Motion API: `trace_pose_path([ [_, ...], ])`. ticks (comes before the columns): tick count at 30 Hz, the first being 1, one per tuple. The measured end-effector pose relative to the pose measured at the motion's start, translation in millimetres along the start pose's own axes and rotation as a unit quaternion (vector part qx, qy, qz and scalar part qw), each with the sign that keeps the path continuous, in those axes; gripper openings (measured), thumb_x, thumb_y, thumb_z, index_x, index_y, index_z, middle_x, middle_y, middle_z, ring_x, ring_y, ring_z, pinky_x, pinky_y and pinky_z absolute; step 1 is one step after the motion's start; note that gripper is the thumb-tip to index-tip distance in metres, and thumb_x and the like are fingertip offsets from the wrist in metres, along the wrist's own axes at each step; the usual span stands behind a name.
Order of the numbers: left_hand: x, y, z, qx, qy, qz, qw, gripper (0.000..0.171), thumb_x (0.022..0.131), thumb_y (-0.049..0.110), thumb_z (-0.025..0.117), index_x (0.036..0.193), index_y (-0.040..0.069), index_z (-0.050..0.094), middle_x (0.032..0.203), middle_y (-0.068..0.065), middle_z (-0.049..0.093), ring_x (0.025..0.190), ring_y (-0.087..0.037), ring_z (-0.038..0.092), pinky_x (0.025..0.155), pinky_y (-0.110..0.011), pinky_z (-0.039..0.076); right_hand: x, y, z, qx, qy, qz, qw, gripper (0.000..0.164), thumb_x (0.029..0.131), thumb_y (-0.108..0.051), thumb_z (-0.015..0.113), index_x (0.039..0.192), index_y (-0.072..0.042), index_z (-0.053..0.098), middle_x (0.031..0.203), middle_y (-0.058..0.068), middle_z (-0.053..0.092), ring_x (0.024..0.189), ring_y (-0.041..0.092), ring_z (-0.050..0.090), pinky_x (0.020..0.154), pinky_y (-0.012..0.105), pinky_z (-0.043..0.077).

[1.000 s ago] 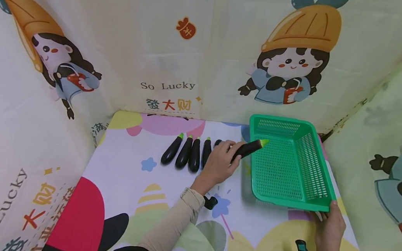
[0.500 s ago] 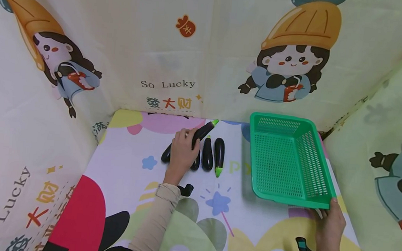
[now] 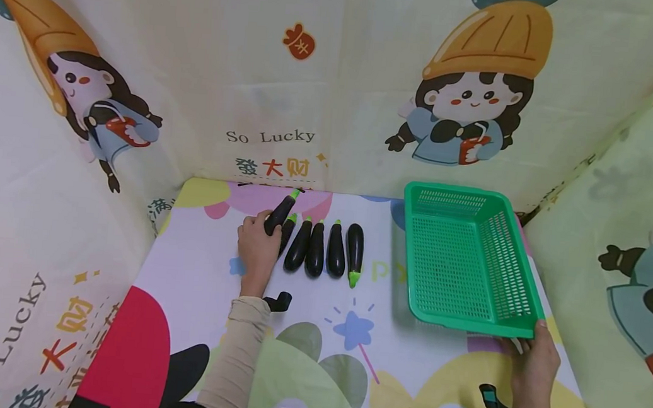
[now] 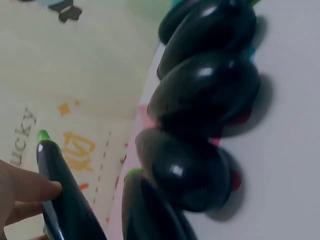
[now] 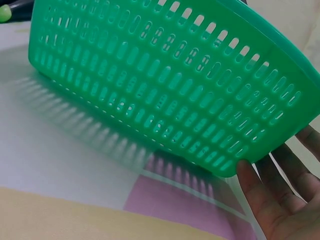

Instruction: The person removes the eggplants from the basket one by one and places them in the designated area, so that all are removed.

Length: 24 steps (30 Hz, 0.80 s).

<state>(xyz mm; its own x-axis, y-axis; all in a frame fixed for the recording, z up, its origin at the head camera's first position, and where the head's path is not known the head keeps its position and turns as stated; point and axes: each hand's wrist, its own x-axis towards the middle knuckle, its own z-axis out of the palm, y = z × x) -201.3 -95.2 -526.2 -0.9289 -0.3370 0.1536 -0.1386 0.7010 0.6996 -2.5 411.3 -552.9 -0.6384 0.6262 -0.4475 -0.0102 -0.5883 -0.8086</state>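
My left hand (image 3: 258, 250) grips a dark purple eggplant (image 3: 281, 213) by its body, its green stem end pointing up and away. In the left wrist view, fingers (image 4: 35, 186) wrap the held eggplant (image 4: 62, 195). Right beside it lie several more eggplants (image 3: 315, 254) in a row, most with stems away; the rightmost eggplant (image 3: 354, 251) has its stem toward me. At the right, my right hand (image 3: 537, 377) holds the near right corner of a green plastic basket (image 3: 452, 270). In the right wrist view, fingertips (image 5: 246, 170) touch the basket's corner.
A printed cloth (image 3: 292, 290) covers the table. Patterned fabric walls (image 3: 334, 91) enclose the back and both sides. The basket stands close to the back wall and the right side.
My left hand has carried the eggplant leftward from beside the basket, over the row, to its left end. My right hand has stayed at the basket's corner.
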Motion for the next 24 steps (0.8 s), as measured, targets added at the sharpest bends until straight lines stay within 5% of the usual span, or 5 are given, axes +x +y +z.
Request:
trace_pose_path([
  [5,11.7,-15.5,-4.8,-0.031,-0.002,-0.033,0.9990,0.042,0.095,0.024,0.074,0.135,0.015,0.067,0.123,-0.023,0.062,0.111,-0.043,0.054,0.092,-0.056,0.044,-1,0,0,0.003,-0.006,-0.004,1.000,0.036,0.103,-0.036,0.066,0.132,-0.015,0.070,0.104,-0.003,0.078,0.093,0.011,0.070,0.071,0.026,0.061],
  [15,38.2,-40.1,-16.0,-0.096,-0.100,-0.100,0.9853,0.046,0.093,0.025,0.075,0.137,0.011,0.067,0.119,-0.024,0.069,0.103,-0.033,0.062,0.076,-0.032,0.045,-1,0,-1,0.028,-0.040,-0.007,0.999,0.032,0.104,-0.031,0.065,0.130,-0.014,0.070,0.106,-0.001,0.079,0.095,0.011,0.071,0.073,0.027,0.062],
  [24,43.4,-49.5,-20.8,-0.216,-0.199,-0.168,0.9410,0.047,0.090,0.018,0.079,0.131,-0.001,0.066,0.130,-0.026,0.064,0.095,-0.023,0.060,0.085,-0.031,0.049,-1,-1,-1,0.020,-0.021,0.006,1.000,0.037,0.102,-0.035,0.067,0.135,-0.017,0.068,0.109,-0.003,0.077,0.099,0.010,0.069,0.073,0.026,0.061],
])
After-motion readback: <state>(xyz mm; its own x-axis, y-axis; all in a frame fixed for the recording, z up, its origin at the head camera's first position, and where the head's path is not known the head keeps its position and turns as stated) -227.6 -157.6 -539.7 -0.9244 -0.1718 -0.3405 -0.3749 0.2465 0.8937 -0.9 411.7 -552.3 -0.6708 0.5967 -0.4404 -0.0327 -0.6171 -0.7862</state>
